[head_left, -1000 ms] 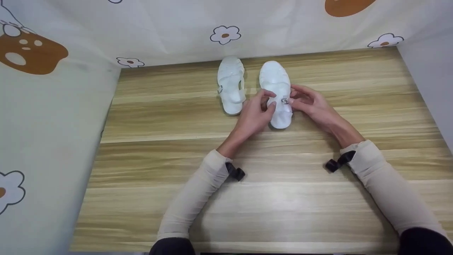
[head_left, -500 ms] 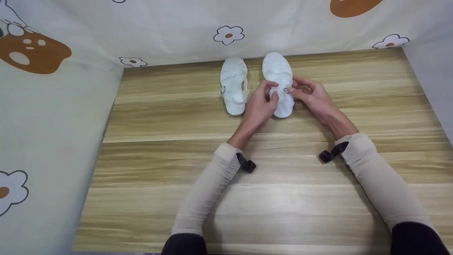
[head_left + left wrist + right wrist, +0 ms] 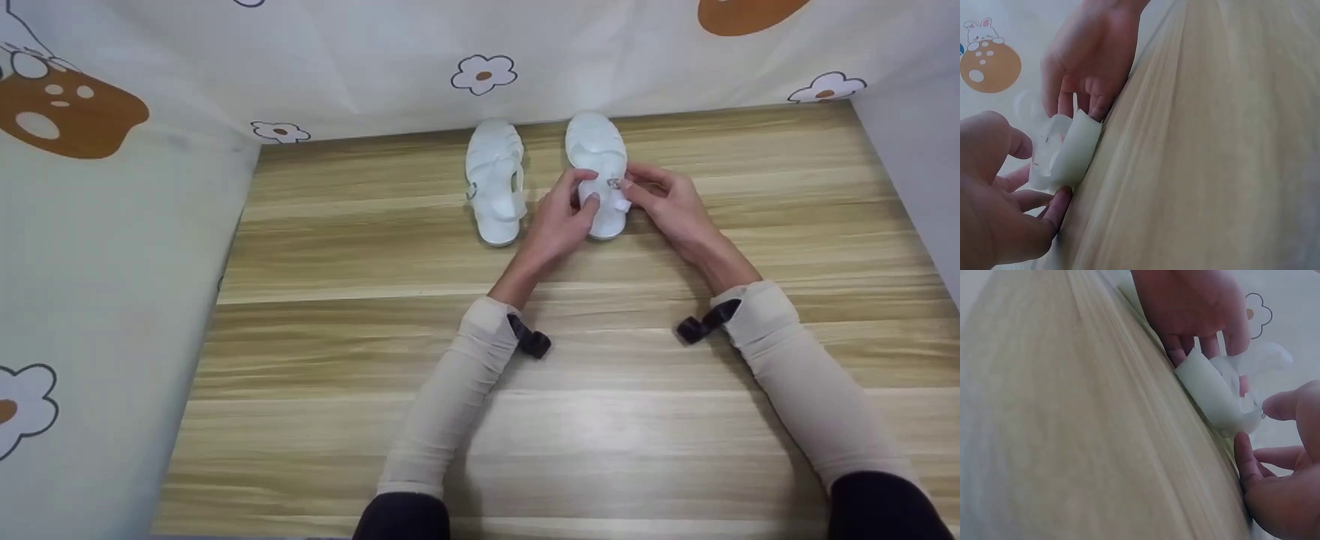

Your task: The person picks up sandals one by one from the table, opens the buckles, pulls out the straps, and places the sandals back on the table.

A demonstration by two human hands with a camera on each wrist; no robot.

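Note:
Two white sandals lie side by side at the back of the table, toes toward the wall. My left hand (image 3: 559, 223) holds the near-left side of the right sandal (image 3: 597, 141), fingers bent against its edge and strap. On the other side my right hand (image 3: 673, 208) grips the same sandal, its thumb beside the small metal buckle (image 3: 614, 183). The wrist views show the sandal's heel (image 3: 1079, 149) low at the table surface between both hands, with fingertips close against its sides. The left sandal (image 3: 495, 184) stands apart, untouched, just left of my left hand.
The wood-grain table (image 3: 360, 337) ends at the back against a pale curtain (image 3: 375, 67) printed with flowers. The same print covers the left side (image 3: 97, 262). A plain pale panel (image 3: 911, 142) borders the right. Each sleeve carries a black wrist mount (image 3: 532, 341).
Both hands have slid the right sandal away from the person toward the back curtain. In the last half second it has shifted slightly right. The left sandal has stayed put.

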